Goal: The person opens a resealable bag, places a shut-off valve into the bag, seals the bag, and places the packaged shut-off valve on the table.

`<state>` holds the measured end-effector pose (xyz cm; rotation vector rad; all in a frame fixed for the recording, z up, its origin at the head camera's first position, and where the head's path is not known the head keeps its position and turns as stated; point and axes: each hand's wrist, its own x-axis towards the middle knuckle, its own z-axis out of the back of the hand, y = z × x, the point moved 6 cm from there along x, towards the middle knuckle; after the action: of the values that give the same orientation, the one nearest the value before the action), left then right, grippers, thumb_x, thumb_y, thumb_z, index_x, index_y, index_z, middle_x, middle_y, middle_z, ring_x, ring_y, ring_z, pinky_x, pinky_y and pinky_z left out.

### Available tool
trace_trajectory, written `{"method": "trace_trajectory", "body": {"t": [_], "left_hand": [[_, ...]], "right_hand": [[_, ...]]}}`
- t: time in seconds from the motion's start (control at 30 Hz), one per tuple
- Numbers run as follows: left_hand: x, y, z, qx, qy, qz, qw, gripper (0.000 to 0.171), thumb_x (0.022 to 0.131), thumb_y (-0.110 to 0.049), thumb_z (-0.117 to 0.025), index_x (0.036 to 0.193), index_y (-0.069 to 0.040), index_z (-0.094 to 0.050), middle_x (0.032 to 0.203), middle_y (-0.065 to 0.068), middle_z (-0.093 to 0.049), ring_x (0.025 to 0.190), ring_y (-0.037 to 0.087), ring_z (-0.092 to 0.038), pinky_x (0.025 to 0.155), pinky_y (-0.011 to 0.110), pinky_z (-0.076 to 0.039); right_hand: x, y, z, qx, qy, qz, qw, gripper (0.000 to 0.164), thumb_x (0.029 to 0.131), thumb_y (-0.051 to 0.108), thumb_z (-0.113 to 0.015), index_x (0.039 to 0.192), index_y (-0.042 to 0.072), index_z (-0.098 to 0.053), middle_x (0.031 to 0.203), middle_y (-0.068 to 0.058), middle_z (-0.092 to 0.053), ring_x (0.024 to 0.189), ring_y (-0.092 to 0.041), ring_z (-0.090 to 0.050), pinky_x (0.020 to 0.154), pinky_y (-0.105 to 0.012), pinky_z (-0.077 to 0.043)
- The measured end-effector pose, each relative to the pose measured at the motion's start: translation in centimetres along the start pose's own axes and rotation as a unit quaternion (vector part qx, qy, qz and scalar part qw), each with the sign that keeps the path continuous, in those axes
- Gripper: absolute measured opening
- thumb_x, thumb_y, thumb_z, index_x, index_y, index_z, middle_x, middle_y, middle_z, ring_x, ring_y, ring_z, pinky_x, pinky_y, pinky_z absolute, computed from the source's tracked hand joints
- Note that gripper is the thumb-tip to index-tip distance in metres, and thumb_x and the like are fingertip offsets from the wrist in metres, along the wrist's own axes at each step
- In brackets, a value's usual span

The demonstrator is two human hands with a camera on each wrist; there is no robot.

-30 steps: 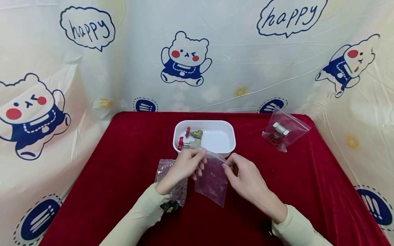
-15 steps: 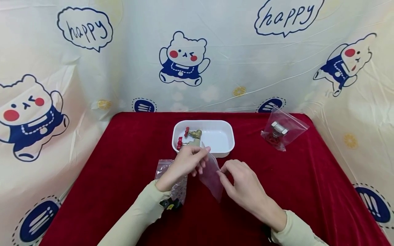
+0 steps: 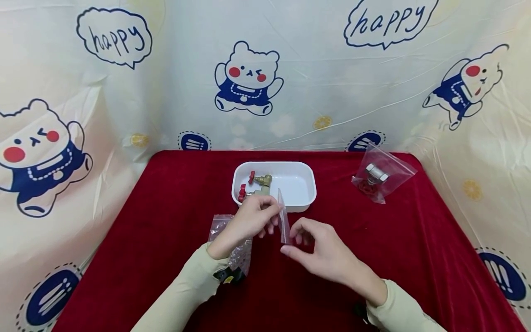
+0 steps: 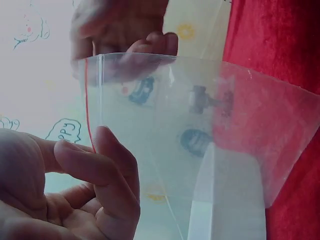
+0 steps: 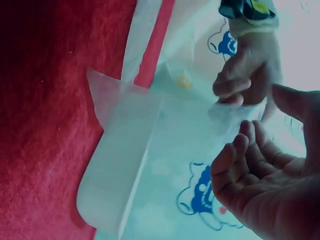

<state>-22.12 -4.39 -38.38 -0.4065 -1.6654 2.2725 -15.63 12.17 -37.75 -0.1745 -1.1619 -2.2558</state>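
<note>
plastic bag sits pinched by left hand, right hand curved.

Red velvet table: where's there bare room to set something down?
Free: the red velvet left of the crumpled clear plastic bag, and the strip between the white rectangular tray and the bagged silver red-handled valve. Crowded: before the tray, around the left hand, right hand and clear zip bag.
</note>
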Motion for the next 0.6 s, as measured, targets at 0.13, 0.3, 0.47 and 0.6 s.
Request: {"method": "trace_trajectory", "body": {"t": [0.13, 0.3, 0.47, 0.6], "left_hand": [[0.0, 0.0, -0.2, 0.001, 0.005, -0.002, 1.0000, 0.025, 0.107, -0.014, -0.060, 0.087, -0.003, -0.069, 0.072, 0.015, -0.065, 0.049, 0.015, -0.058, 0.041, 0.029, -0.045], [-0.1, -0.1, -0.7, -0.016, 0.024, -0.013, 0.9995, 0.025, 0.107, -0.014, -0.060, 0.087, -0.002, -0.068, 0.069, 0.012, -0.066, 0.051, 0.018, -0.061, 0.040, 0.026, -0.044], [-0.2, -0.2, -1.3, -0.070, 0.057, -0.017, 0.9957, 0.027, 0.110, -0.016, -0.055, 0.092, 0.001, -0.065, 0.070, 0.009, -0.066, 0.053, 0.015, -0.060, 0.040, 0.025, -0.044], [-0.3, 0.0, -1.5, -0.105, 0.070, -0.009, 0.9919, 0.027, 0.111, -0.014, -0.050, 0.093, 0.002, -0.062, 0.072, 0.006, -0.065, 0.055, 0.015, -0.061, 0.041, 0.025, -0.045]], "right_hand": [[1.1, -1.3, 0.5, 0.048, -0.001, -0.066, 0.997, 0.010, 0.098, 0.020, -0.078, 0.097, 0.019, -0.068, 0.077, 0.009, -0.061, 0.068, -0.013, -0.058, 0.060, -0.030, -0.051], [2.6, -2.3, 0.3, 0.091, 0.021, -0.123, 0.988, 0.006, 0.103, 0.019, -0.070, 0.099, 0.014, -0.071, 0.084, 0.004, -0.066, 0.073, -0.016, -0.059, 0.065, -0.030, -0.050], [3.3, -2.7, -0.2, 0.125, 0.038, -0.132, 0.983, 0.008, 0.104, 0.017, -0.069, 0.101, 0.010, -0.071, 0.086, -0.003, -0.069, 0.076, -0.018, -0.060, 0.067, -0.027, -0.048], [3.6, -2.7, -0.2, 0.134, 0.037, -0.125, 0.982, 0.012, 0.104, 0.017, -0.068, 0.100, 0.007, -0.072, 0.085, -0.006, -0.068, 0.075, -0.016, -0.059, 0.066, -0.026, -0.047]]}}
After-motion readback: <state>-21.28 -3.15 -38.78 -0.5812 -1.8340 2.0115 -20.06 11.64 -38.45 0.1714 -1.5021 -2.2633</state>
